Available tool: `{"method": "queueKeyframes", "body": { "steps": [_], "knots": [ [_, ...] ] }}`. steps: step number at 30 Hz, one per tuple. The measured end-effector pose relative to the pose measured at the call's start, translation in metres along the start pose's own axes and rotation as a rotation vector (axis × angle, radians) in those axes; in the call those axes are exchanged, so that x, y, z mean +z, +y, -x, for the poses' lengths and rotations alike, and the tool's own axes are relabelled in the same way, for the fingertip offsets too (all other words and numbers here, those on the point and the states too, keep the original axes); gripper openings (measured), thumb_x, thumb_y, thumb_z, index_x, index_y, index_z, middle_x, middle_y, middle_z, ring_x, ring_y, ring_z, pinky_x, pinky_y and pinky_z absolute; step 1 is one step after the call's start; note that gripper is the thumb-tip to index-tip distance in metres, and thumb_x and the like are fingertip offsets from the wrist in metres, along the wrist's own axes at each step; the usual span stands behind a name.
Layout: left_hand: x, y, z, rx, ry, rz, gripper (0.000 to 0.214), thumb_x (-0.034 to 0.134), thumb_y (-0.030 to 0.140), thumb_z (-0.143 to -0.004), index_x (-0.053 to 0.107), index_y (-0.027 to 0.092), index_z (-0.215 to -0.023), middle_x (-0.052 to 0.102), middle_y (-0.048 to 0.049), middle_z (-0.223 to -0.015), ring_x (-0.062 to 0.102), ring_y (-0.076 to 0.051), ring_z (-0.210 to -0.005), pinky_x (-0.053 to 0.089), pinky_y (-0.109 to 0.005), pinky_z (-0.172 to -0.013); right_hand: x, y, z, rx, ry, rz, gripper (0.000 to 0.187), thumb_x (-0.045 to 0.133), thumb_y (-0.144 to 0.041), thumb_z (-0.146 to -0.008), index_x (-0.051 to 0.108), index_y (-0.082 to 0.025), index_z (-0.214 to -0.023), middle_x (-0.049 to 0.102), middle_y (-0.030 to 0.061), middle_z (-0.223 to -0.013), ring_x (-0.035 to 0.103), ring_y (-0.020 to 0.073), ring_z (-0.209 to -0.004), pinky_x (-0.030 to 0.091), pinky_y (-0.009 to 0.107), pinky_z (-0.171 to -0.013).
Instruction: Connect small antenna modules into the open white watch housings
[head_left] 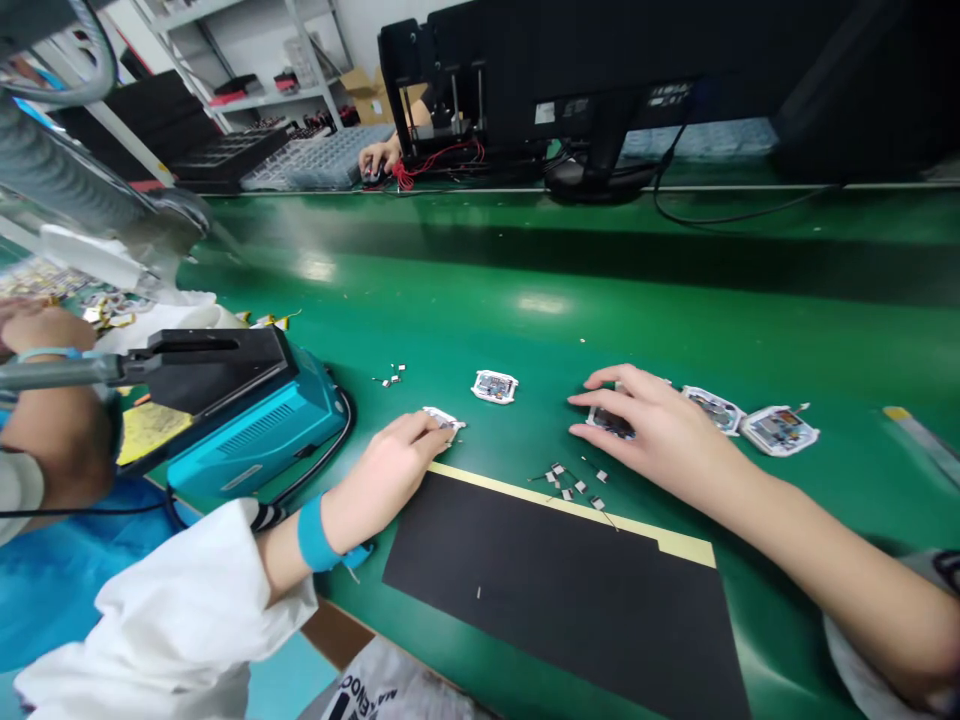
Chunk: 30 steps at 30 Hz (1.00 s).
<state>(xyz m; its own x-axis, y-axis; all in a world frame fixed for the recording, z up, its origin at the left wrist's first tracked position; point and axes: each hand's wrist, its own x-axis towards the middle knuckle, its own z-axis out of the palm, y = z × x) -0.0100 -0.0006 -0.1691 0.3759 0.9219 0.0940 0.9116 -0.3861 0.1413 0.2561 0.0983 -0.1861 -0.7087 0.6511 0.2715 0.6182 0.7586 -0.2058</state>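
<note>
My left hand (397, 455), with a teal band on its wrist, has its fingers closed on a small white-framed circuit board (439, 416) low over the green bench. My right hand (637, 415) is over another white-framed board (611, 422), partly hidden beneath it. Its fingers are spread and reach past that board. A third such board (495, 386) lies between my hands. Two more boards, one near my right wrist (712, 410) and one farther right (780, 430), lie beside each other. Several tiny parts with thin leads (570, 485) are scattered between my hands.
A black mat (555, 590) with a yellow edge lies in front of me. A teal bench device (255, 420) with a black cable stands left, near a co-worker's arm (64, 430). Monitors (600, 80) stand behind; another person's hand (379, 157) rests on a mouse.
</note>
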Motion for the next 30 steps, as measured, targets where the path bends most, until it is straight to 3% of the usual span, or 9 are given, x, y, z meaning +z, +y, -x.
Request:
{"method": "queueKeyframes", "body": {
  "steps": [4, 8, 12, 17, 21, 25, 30],
  "knots": [
    [0.008, 0.015, -0.035, 0.053, 0.001, 0.091, 0.023, 0.040, 0.021, -0.085, 0.059, 0.014, -0.095, 0.058, -0.0071, -0.087, 0.055, -0.017, -0.083, 0.048, -0.029, -0.074, 0.004, -0.025, -0.018, -0.054, -0.055, -0.069, 0.032, 0.052, -0.031, -0.078, 0.053, -0.016, -0.107, 0.049, 0.0084, -0.106, 0.050, 0.0194, -0.092, 0.046, 0.033, -0.080],
    [0.009, 0.020, -0.055, 0.099, 0.048, 0.327, 0.019, 0.045, 0.021, -0.083, 0.060, 0.017, -0.094, 0.060, -0.0039, -0.086, 0.056, -0.013, -0.082, 0.047, -0.024, -0.076, 0.014, -0.028, -0.042, -0.015, -0.077, -0.104, 0.045, 0.052, -0.032, -0.078, 0.043, -0.022, -0.121, 0.041, 0.0085, -0.117, 0.045, 0.0216, -0.103, 0.044, 0.036, -0.085],
    [0.005, 0.008, -0.056, 0.062, 0.118, 0.437, 0.018, 0.047, 0.021, -0.082, 0.061, 0.017, -0.092, 0.060, -0.0029, -0.085, 0.055, -0.011, -0.080, 0.045, -0.022, -0.074, 0.020, -0.019, -0.054, -0.032, -0.104, -0.090, 0.034, 0.045, -0.033, -0.083, 0.051, -0.022, -0.114, 0.045, 0.0073, -0.114, 0.046, 0.0217, -0.102, 0.043, 0.037, -0.086],
    [0.007, -0.005, -0.053, 0.041, 0.122, 0.407, 0.017, 0.046, 0.020, -0.082, 0.060, 0.017, -0.091, 0.058, -0.0034, -0.088, 0.054, -0.012, -0.081, 0.046, -0.023, -0.074, 0.019, -0.017, -0.047, -0.039, -0.012, -0.129, 0.033, 0.045, -0.030, -0.083, 0.051, -0.016, -0.112, 0.049, 0.0087, -0.106, 0.049, 0.0192, -0.095, 0.044, 0.034, -0.081],
    [0.013, 0.000, -0.051, 0.114, 0.193, 0.328, 0.016, 0.048, 0.018, -0.081, 0.059, 0.015, -0.092, 0.060, -0.0039, -0.086, 0.055, -0.012, -0.079, 0.047, -0.024, -0.071, 0.020, -0.022, -0.040, -0.139, -0.119, -0.249, 0.033, 0.051, -0.035, -0.079, 0.052, -0.016, -0.106, 0.051, 0.0066, -0.099, 0.050, 0.0178, -0.089, 0.046, 0.031, -0.075],
    [0.017, 0.002, -0.050, 0.198, 0.220, 0.257, 0.014, 0.049, 0.018, -0.081, 0.060, 0.015, -0.087, 0.061, -0.0038, -0.084, 0.056, -0.012, -0.076, 0.049, -0.023, -0.068, 0.025, -0.025, -0.040, -0.051, -0.186, -0.318, 0.032, 0.056, -0.035, -0.076, 0.051, -0.016, -0.101, 0.051, 0.0060, -0.096, 0.051, 0.0181, -0.087, 0.046, 0.031, -0.071],
    [0.019, 0.001, -0.054, 0.257, 0.191, 0.184, 0.014, 0.049, 0.014, -0.080, 0.061, 0.015, -0.087, 0.061, -0.0038, -0.083, 0.057, -0.012, -0.077, 0.049, -0.023, -0.067, 0.028, -0.025, -0.043, -0.001, -0.170, -0.412, 0.029, 0.058, -0.027, -0.073, 0.051, -0.017, -0.100, 0.054, 0.0051, -0.098, 0.051, 0.0178, -0.090, 0.044, 0.029, -0.072]
  ]
}}
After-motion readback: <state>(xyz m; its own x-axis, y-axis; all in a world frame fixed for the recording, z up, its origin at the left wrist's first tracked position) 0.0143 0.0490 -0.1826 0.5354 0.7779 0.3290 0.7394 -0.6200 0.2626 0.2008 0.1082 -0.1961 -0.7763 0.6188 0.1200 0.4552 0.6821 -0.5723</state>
